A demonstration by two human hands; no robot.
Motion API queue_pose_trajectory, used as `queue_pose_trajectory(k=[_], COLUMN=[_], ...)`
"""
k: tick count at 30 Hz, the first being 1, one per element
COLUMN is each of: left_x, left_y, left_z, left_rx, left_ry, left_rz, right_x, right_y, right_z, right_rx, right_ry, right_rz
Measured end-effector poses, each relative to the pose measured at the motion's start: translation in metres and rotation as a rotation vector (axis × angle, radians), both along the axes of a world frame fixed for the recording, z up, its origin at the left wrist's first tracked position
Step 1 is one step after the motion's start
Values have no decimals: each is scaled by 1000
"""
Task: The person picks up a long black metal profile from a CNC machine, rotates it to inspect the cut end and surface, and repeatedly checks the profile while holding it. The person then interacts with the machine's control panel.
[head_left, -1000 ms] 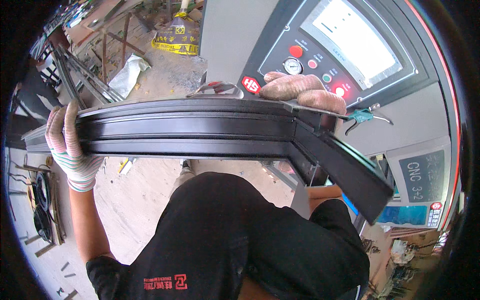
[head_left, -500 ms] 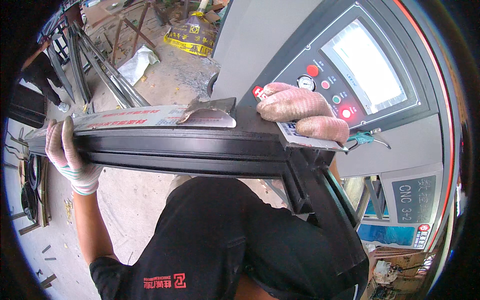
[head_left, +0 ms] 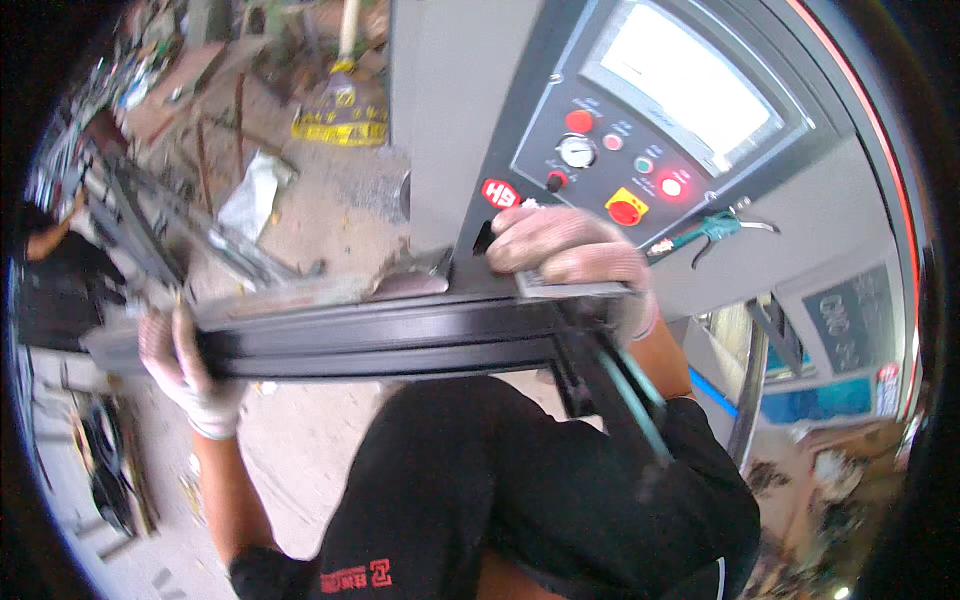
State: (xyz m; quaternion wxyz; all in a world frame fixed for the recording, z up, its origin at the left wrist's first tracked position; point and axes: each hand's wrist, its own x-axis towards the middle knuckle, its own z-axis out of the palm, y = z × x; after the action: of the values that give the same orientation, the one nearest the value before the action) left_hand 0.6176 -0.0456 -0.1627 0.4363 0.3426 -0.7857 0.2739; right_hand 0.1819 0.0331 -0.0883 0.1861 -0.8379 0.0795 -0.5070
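Note:
A black frame of grooved profile [head_left: 400, 330] is held up in front of me, above my lap. Its long bar runs left to right, and from the corner at the right a shorter leg [head_left: 625, 395] slants down toward my thigh. Torn protective film [head_left: 412, 284] curls up from the top face. Wearing a pale glove, my left hand [head_left: 190, 372] is closed round the bar near its left end. My right hand [head_left: 575, 248], gloved too, is wrapped over the corner, its fingers on the top; its thumb is hidden.
A grey machine's control panel [head_left: 545, 150] with screen, gauge and buttons stands just beyond my right hand. A teal air gun [head_left: 710, 236] hangs below it. Metal profiles [head_left: 140, 225], a white sheet [head_left: 255, 195] and a purple-and-yellow bag [head_left: 345, 112] lie behind; a person [head_left: 75, 265] is at far left.
The frame sits lower in view and is blurred by motion, both hands still gripping it. Its shorter leg is drawn up from my lap. The view has turned, bringing the whole air gun into sight.

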Motion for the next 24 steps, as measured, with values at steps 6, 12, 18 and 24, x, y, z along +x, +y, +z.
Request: queue_pose_trajectory(k=[6, 12, 18, 24], left_x=[-56, -132, -178, -199], left_y=[-19, -39, -53, -76], left_z=[-35, -90, -134, -142], left_rx=[405, 811, 1030, 1047], left_ry=[-170, -477, -779, -890], left_rz=[-222, -377, -457, -484], right_x=[-27, -73, -70, -57], right_y=[57, 108, 149, 152], right_z=[-72, -178, -248, -264], right_rx=[648, 1012, 1255, 1316], right_ry=[-197, -370, -735, -829], right_rz=[-269, -726, -734, -827])
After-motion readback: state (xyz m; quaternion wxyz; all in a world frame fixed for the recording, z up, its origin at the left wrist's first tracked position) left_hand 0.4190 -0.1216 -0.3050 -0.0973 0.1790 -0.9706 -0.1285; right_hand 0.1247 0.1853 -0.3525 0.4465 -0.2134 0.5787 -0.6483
